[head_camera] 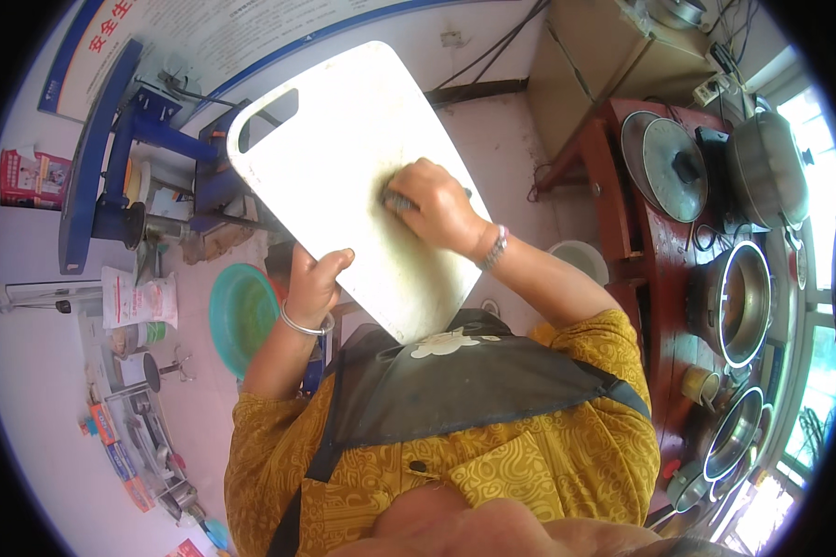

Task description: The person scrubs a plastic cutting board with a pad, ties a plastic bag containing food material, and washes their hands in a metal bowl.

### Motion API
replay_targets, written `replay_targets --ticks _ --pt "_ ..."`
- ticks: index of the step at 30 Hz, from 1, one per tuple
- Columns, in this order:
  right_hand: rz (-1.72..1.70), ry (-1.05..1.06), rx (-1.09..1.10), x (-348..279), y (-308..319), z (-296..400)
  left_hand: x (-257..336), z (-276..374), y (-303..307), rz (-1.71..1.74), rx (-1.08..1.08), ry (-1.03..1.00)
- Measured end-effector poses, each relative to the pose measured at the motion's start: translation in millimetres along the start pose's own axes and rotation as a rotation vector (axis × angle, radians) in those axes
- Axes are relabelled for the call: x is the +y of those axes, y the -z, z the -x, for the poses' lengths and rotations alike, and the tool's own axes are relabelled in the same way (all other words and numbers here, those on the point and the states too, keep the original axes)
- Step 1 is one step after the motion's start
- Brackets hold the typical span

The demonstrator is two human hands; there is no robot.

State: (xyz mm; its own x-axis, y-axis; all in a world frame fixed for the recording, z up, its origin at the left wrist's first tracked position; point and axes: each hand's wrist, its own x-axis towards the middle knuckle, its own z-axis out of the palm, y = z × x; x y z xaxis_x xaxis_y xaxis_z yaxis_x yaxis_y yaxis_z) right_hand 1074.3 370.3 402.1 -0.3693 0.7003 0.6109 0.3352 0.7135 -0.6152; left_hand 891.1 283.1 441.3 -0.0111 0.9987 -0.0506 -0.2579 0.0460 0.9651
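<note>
A large white cutting board (348, 160) with a slot handle at its upper left corner is held tilted in front of me. Its lower end rests against my dark apron (474, 390). My left hand (318, 282) grips the board's left edge, thumb on the face and fingers out of sight behind. Pressed to the middle of the board, my right hand (435, 205) is closed on a grey scrubber (398, 200), which looks like steel wool and is mostly covered by the fingers. Darker, yellowish smears show on the board around and below that hand.
A green plastic basin (240, 313) stands at the lower left, a white bucket (578, 261) at the right. On the red table (669, 292) are pot lids (674, 169), a lidded pot (766, 167) and a metal basin (744, 304). A blue metal machine frame (101, 167) stands left.
</note>
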Motion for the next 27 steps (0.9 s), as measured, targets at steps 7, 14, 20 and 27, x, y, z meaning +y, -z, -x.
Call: replay_targets --ticks 7,14,20,27 --pt "-0.049 0.022 -0.004 -3.9 -3.0 10.3 0.4 1.6 -0.3 -0.009 -0.006 0.039" --pt "-0.017 0.022 0.025 8.4 -3.6 6.9 -1.4 -2.5 -1.4 0.016 -0.014 0.031" --pt "-0.002 -0.014 0.006 -4.5 -6.2 7.9 -8.5 -7.4 5.0 -0.014 -0.012 0.062" --pt "-0.31 -0.56 0.162 39.5 23.2 -51.2 -7.2 -4.1 -3.2 -0.055 -0.102 0.01"
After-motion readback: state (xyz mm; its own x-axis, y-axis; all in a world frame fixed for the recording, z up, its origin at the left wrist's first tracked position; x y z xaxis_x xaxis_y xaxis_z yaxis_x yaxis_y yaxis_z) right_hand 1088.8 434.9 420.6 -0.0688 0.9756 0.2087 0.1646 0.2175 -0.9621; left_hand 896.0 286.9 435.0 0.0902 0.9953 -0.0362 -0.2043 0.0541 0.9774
